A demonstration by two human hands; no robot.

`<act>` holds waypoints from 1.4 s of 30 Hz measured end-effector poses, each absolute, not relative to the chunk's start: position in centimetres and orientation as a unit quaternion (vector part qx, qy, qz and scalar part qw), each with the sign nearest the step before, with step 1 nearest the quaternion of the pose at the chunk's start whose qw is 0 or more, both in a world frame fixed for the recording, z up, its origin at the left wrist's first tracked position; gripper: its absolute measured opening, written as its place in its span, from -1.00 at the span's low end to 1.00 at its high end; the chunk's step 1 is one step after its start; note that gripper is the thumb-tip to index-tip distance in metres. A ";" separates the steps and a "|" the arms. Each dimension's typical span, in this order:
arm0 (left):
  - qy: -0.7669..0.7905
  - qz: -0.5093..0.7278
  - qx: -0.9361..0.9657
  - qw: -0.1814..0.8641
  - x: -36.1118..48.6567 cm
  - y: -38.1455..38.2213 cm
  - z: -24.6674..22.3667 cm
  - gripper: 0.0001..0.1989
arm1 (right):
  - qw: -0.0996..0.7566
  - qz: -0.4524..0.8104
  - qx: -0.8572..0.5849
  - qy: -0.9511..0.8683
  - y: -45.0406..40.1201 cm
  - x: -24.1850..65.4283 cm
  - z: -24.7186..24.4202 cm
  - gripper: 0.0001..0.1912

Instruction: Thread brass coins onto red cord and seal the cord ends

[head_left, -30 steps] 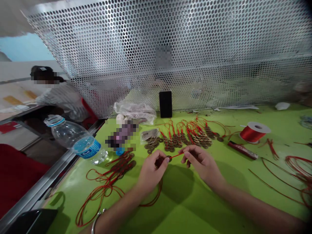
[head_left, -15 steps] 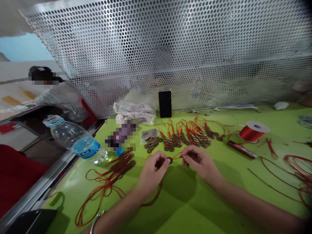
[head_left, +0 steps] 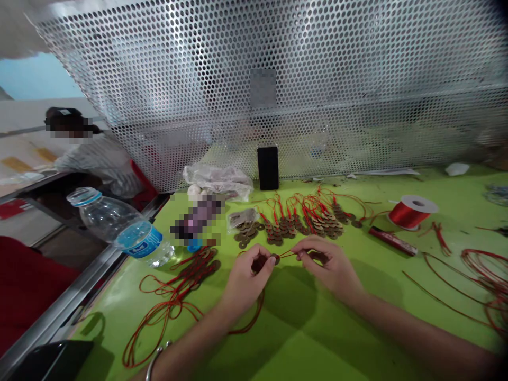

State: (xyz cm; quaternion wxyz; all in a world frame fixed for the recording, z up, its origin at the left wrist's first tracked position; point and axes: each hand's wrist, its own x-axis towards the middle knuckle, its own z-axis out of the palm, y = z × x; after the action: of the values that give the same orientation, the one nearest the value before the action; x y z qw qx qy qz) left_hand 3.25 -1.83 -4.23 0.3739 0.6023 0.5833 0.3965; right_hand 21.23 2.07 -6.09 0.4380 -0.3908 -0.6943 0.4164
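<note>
I observed the left hand [head_left: 246,280] pinching a coin [head_left: 276,259] between thumb and forefinger above the green table [head_left: 293,349]. The right hand [head_left: 333,267], at 3 o'clock from the coin, pinched the red cord [head_left: 286,255] extending from it. Relative to the coin, a row of strung coins [head_left: 317,227] lay between 12 and 2 o'clock, the phone [head_left: 268,169] stood at 12 o'clock, and the spool [head_left: 410,216] sat at 2 o'clock.
</note>
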 end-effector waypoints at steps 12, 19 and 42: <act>0.592 0.381 0.611 0.363 3.0 -1.6 -4.4 -0.78 | 0.473 0.375 -0.397 -0.691 2.5 21.3 -6.5 -0.85; 0.600 0.368 0.615 0.356 2.7 -1.5 -4.7 -0.79 | 0.474 0.397 -0.391 -0.682 2.8 21.4 -6.8 -0.81; 0.564 0.391 0.663 0.301 3.1 -2.0 -4.3 -0.89 | 0.437 0.216 -0.294 -0.822 1.6 21.0 -6.6 -0.86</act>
State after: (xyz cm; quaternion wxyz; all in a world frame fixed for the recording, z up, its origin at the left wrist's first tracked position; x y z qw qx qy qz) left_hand 3.10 -1.98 -4.31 0.3005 0.6627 0.5638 0.3907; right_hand 21.00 1.63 -6.65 0.4369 -0.2939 -0.8221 0.2163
